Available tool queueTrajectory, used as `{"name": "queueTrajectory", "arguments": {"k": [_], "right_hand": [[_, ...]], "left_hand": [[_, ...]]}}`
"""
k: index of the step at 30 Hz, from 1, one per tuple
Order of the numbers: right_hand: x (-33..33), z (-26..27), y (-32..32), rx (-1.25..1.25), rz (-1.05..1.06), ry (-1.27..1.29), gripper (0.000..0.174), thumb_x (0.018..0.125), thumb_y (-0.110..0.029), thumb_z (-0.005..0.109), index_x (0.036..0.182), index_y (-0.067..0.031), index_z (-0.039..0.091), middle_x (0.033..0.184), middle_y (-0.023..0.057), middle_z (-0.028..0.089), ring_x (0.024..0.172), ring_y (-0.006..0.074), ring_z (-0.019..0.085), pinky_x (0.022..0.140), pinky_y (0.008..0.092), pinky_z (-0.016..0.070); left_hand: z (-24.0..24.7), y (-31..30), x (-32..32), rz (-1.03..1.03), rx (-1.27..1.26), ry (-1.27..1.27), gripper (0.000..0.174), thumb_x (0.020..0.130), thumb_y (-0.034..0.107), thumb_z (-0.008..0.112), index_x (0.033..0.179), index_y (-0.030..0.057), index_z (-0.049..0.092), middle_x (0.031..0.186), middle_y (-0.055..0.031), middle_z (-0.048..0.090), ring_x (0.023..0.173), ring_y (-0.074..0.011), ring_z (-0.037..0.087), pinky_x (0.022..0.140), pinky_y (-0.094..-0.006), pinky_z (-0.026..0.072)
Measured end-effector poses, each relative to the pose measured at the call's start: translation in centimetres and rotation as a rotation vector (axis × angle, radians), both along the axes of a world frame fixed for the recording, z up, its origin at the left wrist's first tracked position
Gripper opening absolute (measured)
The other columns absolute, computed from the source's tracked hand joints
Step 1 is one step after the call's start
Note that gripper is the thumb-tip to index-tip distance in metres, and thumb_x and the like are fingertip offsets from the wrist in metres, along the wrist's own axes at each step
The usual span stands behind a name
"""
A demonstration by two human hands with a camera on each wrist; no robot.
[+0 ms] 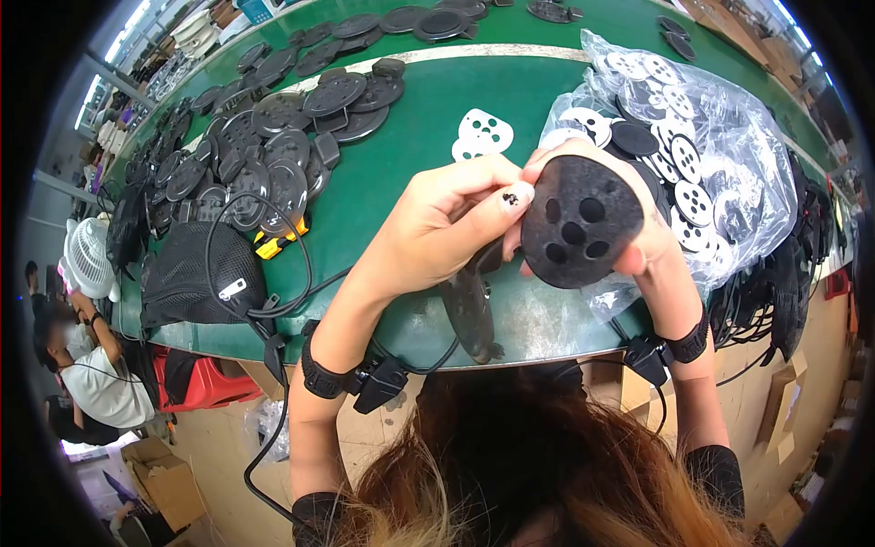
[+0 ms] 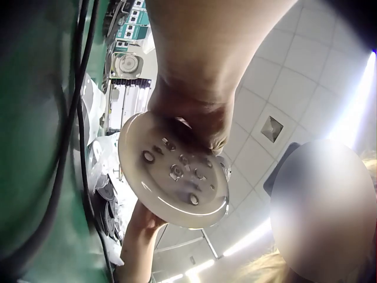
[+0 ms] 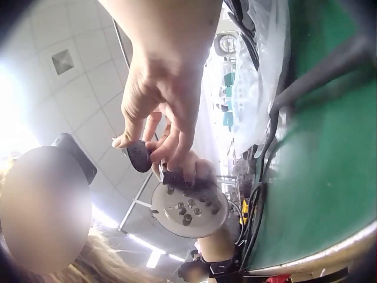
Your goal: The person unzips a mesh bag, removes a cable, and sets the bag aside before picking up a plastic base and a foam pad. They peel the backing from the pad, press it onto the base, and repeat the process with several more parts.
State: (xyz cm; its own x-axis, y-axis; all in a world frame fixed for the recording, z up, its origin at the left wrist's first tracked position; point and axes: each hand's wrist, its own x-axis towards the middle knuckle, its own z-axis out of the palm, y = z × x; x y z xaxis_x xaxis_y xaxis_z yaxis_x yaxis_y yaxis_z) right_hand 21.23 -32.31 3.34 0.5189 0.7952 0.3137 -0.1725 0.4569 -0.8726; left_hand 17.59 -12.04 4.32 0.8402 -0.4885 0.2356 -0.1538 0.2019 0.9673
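Note:
My right hand [image 1: 658, 242] holds up a flat black pad [image 1: 570, 214] with several round holes, its fingers mostly hidden behind it. In the right wrist view the pad [image 3: 139, 157] shows nearly edge-on between thumb and fingers. My left hand [image 1: 447, 223] has its thumb and forefinger right at the pad's left edge. Gripped in that same hand is a glossy round plate [image 2: 171, 194], tilted, with several studs and holes on its face. From the head view this dark plate [image 1: 469, 314] hangs edge-on below the left hand.
Many black round plates [image 1: 287, 182] lie piled at the left. A clear plastic bag [image 1: 743, 191] of white and black holed pads lies at the right. White pads [image 1: 483, 132] lie behind the hands. A black mesh pouch [image 1: 196, 273], yellow tool [image 1: 283, 239] and cables sit front left.

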Motion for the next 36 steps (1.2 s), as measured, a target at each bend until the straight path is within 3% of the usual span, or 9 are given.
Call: {"name": "queueTrajectory", "arguments": {"k": [2, 11, 14, 19, 23, 25, 26, 29, 36], "right_hand": [[0.1, -0.7, 0.2, 0.033, -0.101, 0.009, 0.074, 0.062, -0.025, 0.083, 0.120, 0.0022, 0.046, 0.113, 0.0094, 0.053, 0.110, 0.0189, 0.048, 0.097, 0.0307, 0.0346], [0.0, -0.7, 0.9, 0.113, -0.262, 0.098, 0.020, 0.079, -0.011, 0.069, 0.090, 0.0000, 0.056, 0.093, 0.0059, 0.058, 0.087, 0.0130, 0.055, 0.081, 0.0262, 0.0434], [0.6, -0.8, 0.3, 0.054, -0.313, 0.064, 0.016, 0.078, -0.009, 0.069, 0.085, -0.0010, 0.058, 0.089, 0.0045, 0.059, 0.084, 0.0118, 0.055, 0.079, 0.0260, 0.0435], [0.7, 0.5, -1.1, -0.039, -0.617, 0.139, 0.010, 0.079, -0.007, 0.067, 0.076, -0.0048, 0.058, 0.071, -0.0027, 0.052, 0.062, 0.0046, 0.044, 0.059, 0.0194, 0.0352], [1.4, 0.0, -2.3, -0.025, -0.581, 0.191, 0.009, 0.080, -0.008, 0.066, 0.078, -0.0051, 0.058, 0.071, -0.0036, 0.051, 0.061, 0.0042, 0.042, 0.057, 0.0192, 0.0341], [2.0, -1.3, -3.0, 0.054, -0.360, 0.167, 0.032, 0.081, -0.019, 0.066, 0.100, 0.0035, 0.054, 0.091, 0.0109, 0.057, 0.083, 0.0192, 0.056, 0.085, 0.0434, 0.0489], [2.1, -1.4, -3.1, 0.053, -0.358, 0.167, 0.032, 0.081, -0.019, 0.066, 0.100, 0.0035, 0.054, 0.091, 0.0109, 0.057, 0.083, 0.0192, 0.056, 0.085, 0.0434, 0.0489], [1.1, -0.1, -3.1, 0.112, -0.501, 0.212, 0.040, 0.082, -0.019, 0.063, 0.110, 0.0043, 0.046, 0.100, 0.0121, 0.052, 0.088, 0.0184, 0.049, 0.076, 0.0382, 0.0483], [0.6, 1.6, -2.7, -0.076, -0.595, 0.174, 0.010, 0.083, -0.008, 0.060, 0.089, -0.0020, 0.055, 0.081, 0.0014, 0.058, 0.067, 0.0060, 0.054, 0.059, 0.0218, 0.0469]], "left_hand": [[-0.3, -0.1, 0.1, 0.059, 0.025, -0.111, 0.013, 0.092, 0.011, 0.049, 0.093, -0.0008, 0.054, 0.070, -0.0016, 0.056, 0.062, -0.0059, 0.052, 0.058, -0.0190, 0.0411], [-0.2, -0.1, 0.8, 0.159, -0.108, 0.005, 0.025, 0.096, 0.024, 0.041, 0.090, 0.0004, 0.048, 0.064, -0.0060, 0.056, 0.055, -0.0093, 0.051, 0.057, -0.0226, 0.0414], [0.3, -0.3, 1.0, 0.363, -0.005, 0.114, 0.035, 0.098, 0.036, 0.029, 0.090, 0.0064, 0.046, 0.056, -0.0071, 0.050, 0.043, -0.0078, 0.038, 0.040, -0.0197, 0.0290], [-0.3, 0.6, 1.7, 0.408, -0.118, 0.340, 0.039, 0.094, 0.043, 0.034, 0.087, 0.0079, 0.049, 0.062, -0.0013, 0.048, 0.053, -0.0077, 0.041, 0.050, -0.0210, 0.0323], [-0.2, 0.9, 1.6, 0.329, -0.219, 0.300, 0.035, 0.094, 0.040, 0.038, 0.087, 0.0075, 0.049, 0.070, -0.0029, 0.050, 0.060, -0.0086, 0.044, 0.055, -0.0223, 0.0342], [-0.2, 1.0, 1.5, 0.247, -0.347, 0.317, 0.028, 0.093, 0.031, 0.043, 0.093, 0.0046, 0.053, 0.083, -0.0026, 0.052, 0.078, -0.0108, 0.049, 0.070, -0.0269, 0.0402], [-0.2, 1.0, 1.4, 0.207, -0.410, 0.325, 0.025, 0.093, 0.027, 0.045, 0.096, 0.0032, 0.054, 0.090, -0.0024, 0.053, 0.087, -0.0119, 0.051, 0.078, -0.0293, 0.0432], [0.0, 0.8, 1.4, 0.257, -0.379, 0.310, 0.026, 0.092, 0.023, 0.048, 0.106, 0.0011, 0.053, 0.098, -0.0043, 0.055, 0.091, -0.0129, 0.054, 0.081, -0.0307, 0.0454], [0.7, 0.4, 0.8, 0.292, -0.292, 0.215, 0.036, 0.092, 0.019, 0.049, 0.122, -0.0015, 0.046, 0.108, -0.0106, 0.058, 0.092, -0.0163, 0.061, 0.075, -0.0313, 0.0534]]}}
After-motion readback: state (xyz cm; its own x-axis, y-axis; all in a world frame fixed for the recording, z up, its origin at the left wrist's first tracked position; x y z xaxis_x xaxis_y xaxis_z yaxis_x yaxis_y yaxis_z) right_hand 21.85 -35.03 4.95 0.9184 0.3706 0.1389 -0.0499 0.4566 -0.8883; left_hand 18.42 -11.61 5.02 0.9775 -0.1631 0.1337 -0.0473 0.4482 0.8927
